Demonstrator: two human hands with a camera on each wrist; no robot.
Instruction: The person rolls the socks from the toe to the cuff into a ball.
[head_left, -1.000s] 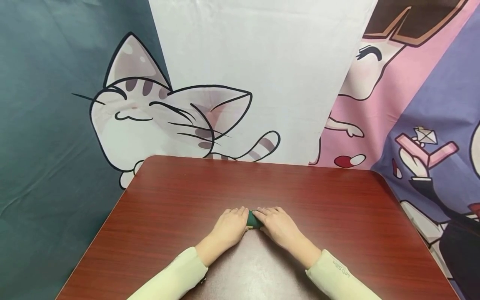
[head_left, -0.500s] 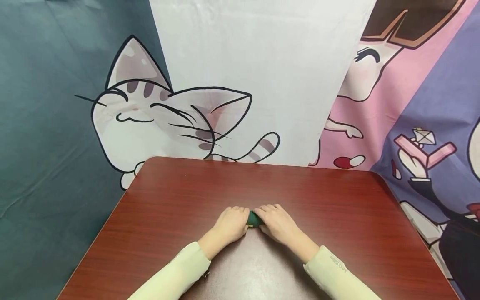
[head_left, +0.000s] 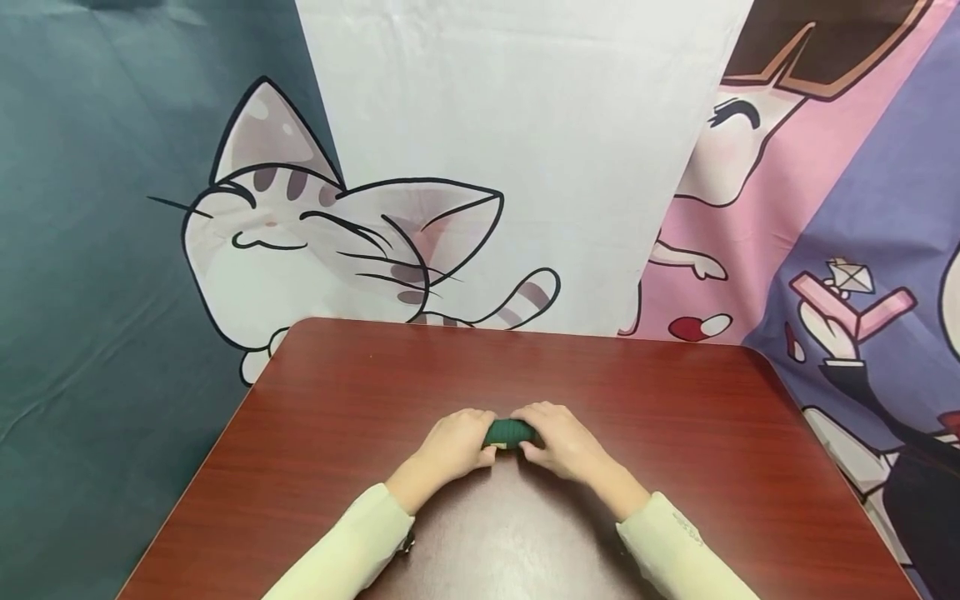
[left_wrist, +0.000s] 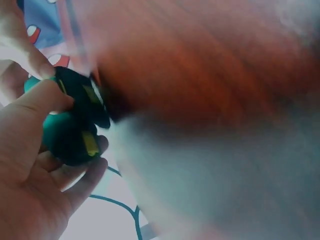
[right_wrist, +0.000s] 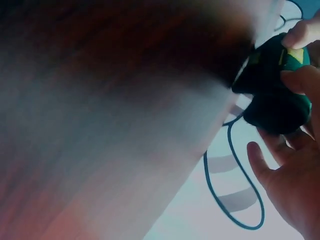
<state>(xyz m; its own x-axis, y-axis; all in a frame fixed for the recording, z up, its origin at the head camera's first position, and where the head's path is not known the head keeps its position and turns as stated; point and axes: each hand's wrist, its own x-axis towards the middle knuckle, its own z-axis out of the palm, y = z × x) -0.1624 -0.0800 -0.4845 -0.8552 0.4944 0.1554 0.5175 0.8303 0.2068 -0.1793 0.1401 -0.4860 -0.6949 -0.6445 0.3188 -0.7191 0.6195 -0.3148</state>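
Note:
Low over the middle of the table, a small dark green bundle with yellow patches lies between both hands. It looks rounded and rolled, with two lobes in the wrist views. My left hand holds its left end, the thumb on the near side and the fingers curling behind and under. The right hand holds the other end, its thumb pressed on the near side. Both hands hide the ends of the bundle. Its exact kind I cannot tell.
The reddish-brown wooden table spreads around the hands, with rounded far corners. Behind it hangs a cloth backdrop printed with a cartoon cat and figures. Pale sleeves cover both forearms.
The hands have drawn slightly apart, and more of the green bundle shows between them. Both thumbs now stand out on its near side. The head view has tilted up slightly.

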